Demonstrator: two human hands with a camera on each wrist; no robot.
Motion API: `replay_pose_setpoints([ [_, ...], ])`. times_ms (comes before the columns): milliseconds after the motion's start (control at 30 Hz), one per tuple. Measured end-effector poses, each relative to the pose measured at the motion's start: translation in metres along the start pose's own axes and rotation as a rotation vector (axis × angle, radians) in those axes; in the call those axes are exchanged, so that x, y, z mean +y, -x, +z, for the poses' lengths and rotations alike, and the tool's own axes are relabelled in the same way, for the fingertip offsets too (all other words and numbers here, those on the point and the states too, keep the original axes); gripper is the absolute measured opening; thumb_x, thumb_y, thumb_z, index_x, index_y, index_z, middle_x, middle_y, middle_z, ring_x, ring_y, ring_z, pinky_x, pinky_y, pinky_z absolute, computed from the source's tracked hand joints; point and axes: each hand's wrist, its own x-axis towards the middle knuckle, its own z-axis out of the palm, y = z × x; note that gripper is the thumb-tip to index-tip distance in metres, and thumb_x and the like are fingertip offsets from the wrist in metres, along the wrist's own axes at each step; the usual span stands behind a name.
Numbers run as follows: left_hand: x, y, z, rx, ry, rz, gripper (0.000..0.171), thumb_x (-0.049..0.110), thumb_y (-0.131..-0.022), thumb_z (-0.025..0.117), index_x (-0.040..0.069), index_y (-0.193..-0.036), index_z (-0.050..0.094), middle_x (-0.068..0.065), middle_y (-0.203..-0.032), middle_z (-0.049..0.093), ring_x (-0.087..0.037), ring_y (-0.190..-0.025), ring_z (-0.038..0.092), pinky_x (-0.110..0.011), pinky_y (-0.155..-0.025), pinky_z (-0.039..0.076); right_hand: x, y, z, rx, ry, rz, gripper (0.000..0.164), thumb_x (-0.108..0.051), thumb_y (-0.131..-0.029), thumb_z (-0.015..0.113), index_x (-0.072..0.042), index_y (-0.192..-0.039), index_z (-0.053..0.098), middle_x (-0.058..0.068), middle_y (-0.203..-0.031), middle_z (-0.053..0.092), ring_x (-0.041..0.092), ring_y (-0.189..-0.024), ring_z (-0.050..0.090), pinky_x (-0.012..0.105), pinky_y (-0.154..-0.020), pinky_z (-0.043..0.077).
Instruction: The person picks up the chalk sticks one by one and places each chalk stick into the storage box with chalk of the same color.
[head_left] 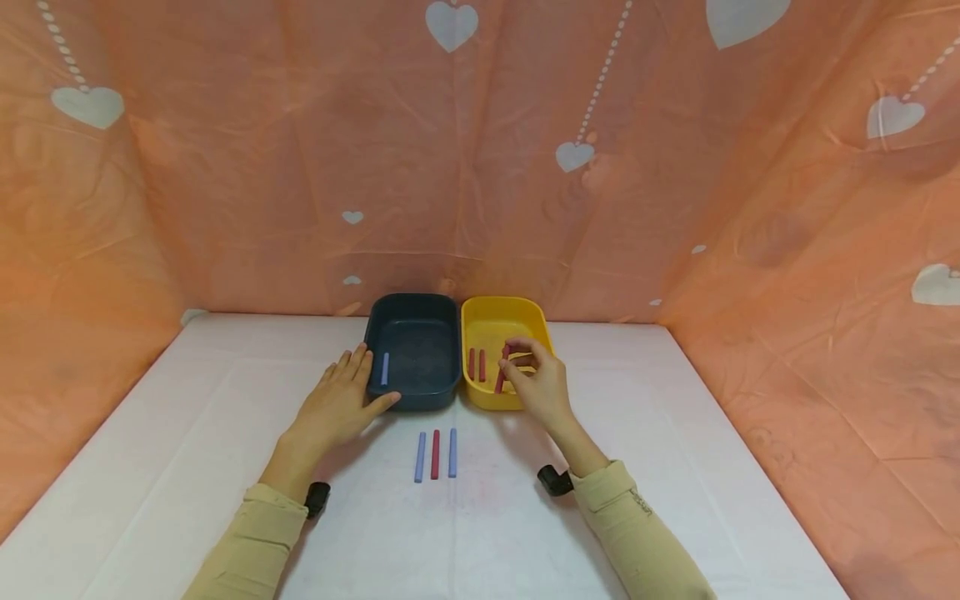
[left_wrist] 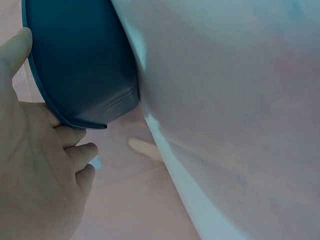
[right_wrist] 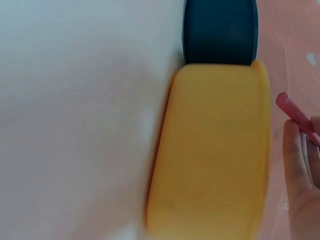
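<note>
Right hand (head_left: 542, 387) pinches red stick (head_left: 502, 371) above yellow tray (head_left: 502, 321), two reds (head_left: 482, 366) inside; left hand (head_left: 337, 408) spread wide, touching dark tray (head_left: 420, 342), blue stick (head_left: 386, 369) inside; three sticks (head_left: 436, 455) on table (head_left: 675, 467)

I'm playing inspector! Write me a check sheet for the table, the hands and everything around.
Surface: white table.
Things: dark tray holds one blue stick; yellow tray holds two red sticks; two more blue and one red lie in front.
Clutter: nothing seen.
Left hand: touches the dark tray.
Right hand: pinches another red stick above the yellow tray.
Cables: nothing seen.
Surroundings: orange cloth with white hearts.
</note>
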Motion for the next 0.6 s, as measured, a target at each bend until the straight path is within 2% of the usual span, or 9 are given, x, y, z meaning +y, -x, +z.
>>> replay_pose_setpoints([
  [267,0.001,0.001,-0.001,-0.003,-0.002,-0.005,0.092,0.054,-0.104,0.055,-0.015,-0.157,0.025,-0.032,-0.167,0.018,-0.052,-0.154,0.019,-0.063,-0.124,0.017,0.009,-0.022,0.002,-0.029,0.054,0.045,0.027,0.001,-0.093,0.075,0.002,-0.119,0.069,0.017,-0.109,0.071,0.031,-0.091,0.074,0.029,-0.075,0.063],
  [600,0.002,0.001,-0.002,0.011,-0.001,0.001,0.091,0.052,-0.104,0.056,-0.016,-0.156,0.026,-0.033,-0.167,0.019,-0.053,-0.153,0.020,-0.063,-0.124,0.017,0.021,-0.047,0.003,-0.143,0.144,0.138,0.030,0.001,-0.093,0.074,0.006,-0.122,0.067,0.019,-0.107,0.071,0.031,-0.087,0.074,0.031,-0.073,0.063],
])
